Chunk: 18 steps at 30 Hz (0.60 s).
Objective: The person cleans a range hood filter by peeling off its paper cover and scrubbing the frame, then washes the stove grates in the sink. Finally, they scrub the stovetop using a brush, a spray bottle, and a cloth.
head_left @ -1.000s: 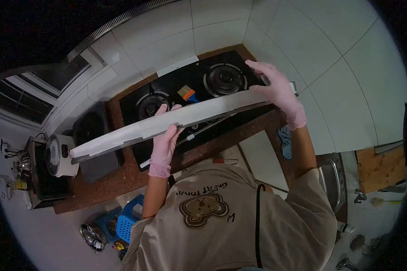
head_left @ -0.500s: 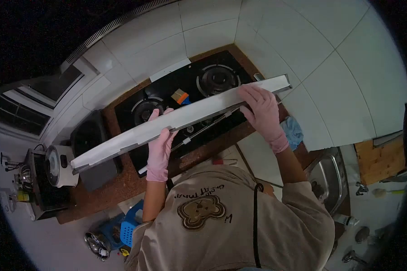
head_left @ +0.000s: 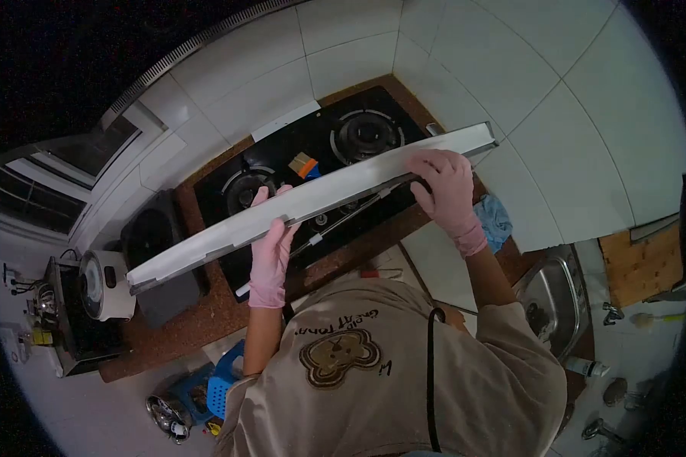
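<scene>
A long white panel [head_left: 312,202] with a thin grey edge is held up at a slant over the black gas stove [head_left: 282,142]. My left hand [head_left: 270,255], in a pink glove, grips it near the middle, thumb on the near side and fingertips showing past the far side. My right hand [head_left: 451,194], also gloved in pink, is closed over the near edge towards the right end, with its thumb below. Beyond the panel, a brush with an orange and blue handle [head_left: 308,167] lies on the stove between two burners. The panel hides part of the stove.
A white rice cooker [head_left: 114,286] stands at the left, beside a dark bin-like container [head_left: 156,236]. On the right are a blue cloth [head_left: 493,223], a steel sink [head_left: 552,301] and a wooden board [head_left: 640,266]. A blue stool [head_left: 222,377] is below left. Tiled walls rise behind the counter.
The panel has shifted slightly to the right, with both hands still at it. My right hand has moved a little right and down, and its fingers are more curled at the edge.
</scene>
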Each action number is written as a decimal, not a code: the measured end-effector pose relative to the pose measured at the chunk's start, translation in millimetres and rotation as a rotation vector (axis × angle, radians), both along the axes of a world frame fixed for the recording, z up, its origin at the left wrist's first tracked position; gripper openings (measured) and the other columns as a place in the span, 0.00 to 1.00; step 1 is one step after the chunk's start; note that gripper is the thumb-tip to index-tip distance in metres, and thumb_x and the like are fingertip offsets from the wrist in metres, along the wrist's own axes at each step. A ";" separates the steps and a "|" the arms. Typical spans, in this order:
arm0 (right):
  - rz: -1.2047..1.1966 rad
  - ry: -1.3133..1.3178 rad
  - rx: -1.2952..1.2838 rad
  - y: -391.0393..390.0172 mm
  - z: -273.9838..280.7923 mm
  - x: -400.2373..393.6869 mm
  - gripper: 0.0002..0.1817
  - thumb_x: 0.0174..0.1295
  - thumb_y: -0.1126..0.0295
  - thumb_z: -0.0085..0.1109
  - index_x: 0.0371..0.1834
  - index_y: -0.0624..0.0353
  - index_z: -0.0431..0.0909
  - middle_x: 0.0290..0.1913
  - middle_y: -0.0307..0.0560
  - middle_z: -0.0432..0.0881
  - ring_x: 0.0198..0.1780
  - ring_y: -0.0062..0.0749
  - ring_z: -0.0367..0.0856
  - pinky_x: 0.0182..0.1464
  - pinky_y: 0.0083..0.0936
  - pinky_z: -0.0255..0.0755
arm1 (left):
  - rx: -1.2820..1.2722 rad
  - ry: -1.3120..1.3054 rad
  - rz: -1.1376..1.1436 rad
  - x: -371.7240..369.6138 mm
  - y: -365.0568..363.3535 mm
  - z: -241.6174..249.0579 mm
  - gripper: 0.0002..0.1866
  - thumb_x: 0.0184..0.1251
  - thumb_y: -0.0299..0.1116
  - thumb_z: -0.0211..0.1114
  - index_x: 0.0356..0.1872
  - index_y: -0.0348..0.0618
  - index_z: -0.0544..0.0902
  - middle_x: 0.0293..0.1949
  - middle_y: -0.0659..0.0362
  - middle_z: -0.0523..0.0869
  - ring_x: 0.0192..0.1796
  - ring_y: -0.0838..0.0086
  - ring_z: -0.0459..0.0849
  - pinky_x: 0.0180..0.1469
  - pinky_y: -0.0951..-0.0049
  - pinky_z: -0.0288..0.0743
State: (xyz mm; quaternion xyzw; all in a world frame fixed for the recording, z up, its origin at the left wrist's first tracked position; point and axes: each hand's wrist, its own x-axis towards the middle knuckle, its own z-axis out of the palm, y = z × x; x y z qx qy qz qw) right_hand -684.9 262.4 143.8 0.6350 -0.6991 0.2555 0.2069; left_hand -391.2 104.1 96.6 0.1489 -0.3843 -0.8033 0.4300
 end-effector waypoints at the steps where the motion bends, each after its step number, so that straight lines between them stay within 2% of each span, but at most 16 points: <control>1: -0.004 -0.001 0.000 -2.1 2.6 2.9 0.22 0.56 0.62 0.67 0.56 0.49 0.79 0.57 0.40 0.77 0.58 0.42 0.72 0.64 0.43 0.63 | -0.004 0.005 -0.004 0.0 -0.3 -0.6 0.33 0.75 0.27 0.58 0.78 0.43 0.56 0.72 0.42 0.67 0.74 0.56 0.68 0.70 0.58 0.74; 3: -0.016 0.007 0.065 -8.9 10.6 7.4 0.22 0.57 0.60 0.67 0.56 0.49 0.79 0.56 0.41 0.77 0.57 0.43 0.72 0.64 0.43 0.62 | -0.010 0.013 -0.016 -1.3 -0.4 0.1 0.33 0.75 0.26 0.58 0.78 0.44 0.56 0.72 0.42 0.67 0.74 0.55 0.68 0.70 0.58 0.74; 5: -0.031 -0.019 0.095 -12.7 5.7 5.2 0.22 0.57 0.60 0.65 0.56 0.48 0.79 0.56 0.41 0.77 0.58 0.43 0.72 0.65 0.43 0.61 | 0.043 0.033 0.005 -1.5 1.7 2.9 0.35 0.72 0.22 0.60 0.77 0.45 0.58 0.71 0.43 0.69 0.71 0.57 0.72 0.69 0.59 0.74; 8: -0.047 -0.039 0.136 -14.5 3.4 2.2 0.22 0.57 0.59 0.64 0.56 0.47 0.79 0.55 0.41 0.77 0.58 0.43 0.72 0.66 0.43 0.61 | -0.018 0.029 -0.022 -1.2 -0.9 0.1 0.32 0.75 0.26 0.58 0.77 0.44 0.57 0.72 0.42 0.66 0.74 0.56 0.68 0.70 0.58 0.75; 12: -0.051 -0.002 0.172 -13.7 1.8 0.3 0.22 0.58 0.58 0.63 0.57 0.47 0.79 0.55 0.40 0.78 0.57 0.42 0.72 0.65 0.42 0.61 | -0.010 0.028 -0.014 -0.8 -0.4 -1.5 0.32 0.76 0.26 0.58 0.77 0.44 0.57 0.72 0.42 0.66 0.73 0.56 0.69 0.70 0.58 0.75; 15: -0.028 -0.033 0.117 -13.7 2.5 0.1 0.17 0.59 0.59 0.65 0.51 0.49 0.82 0.53 0.41 0.80 0.54 0.43 0.75 0.63 0.43 0.62 | -0.005 0.034 -0.019 -1.9 0.6 -0.5 0.32 0.76 0.25 0.57 0.77 0.44 0.58 0.72 0.42 0.67 0.73 0.56 0.69 0.70 0.58 0.75; 18: 0.028 -0.113 0.043 -11.1 8.0 -4.2 0.15 0.59 0.61 0.63 0.50 0.48 0.83 0.52 0.38 0.82 0.52 0.42 0.76 0.61 0.41 0.64 | 0.067 0.043 0.003 -2.8 -0.3 0.4 0.35 0.71 0.22 0.60 0.76 0.45 0.58 0.71 0.43 0.69 0.72 0.57 0.71 0.68 0.59 0.76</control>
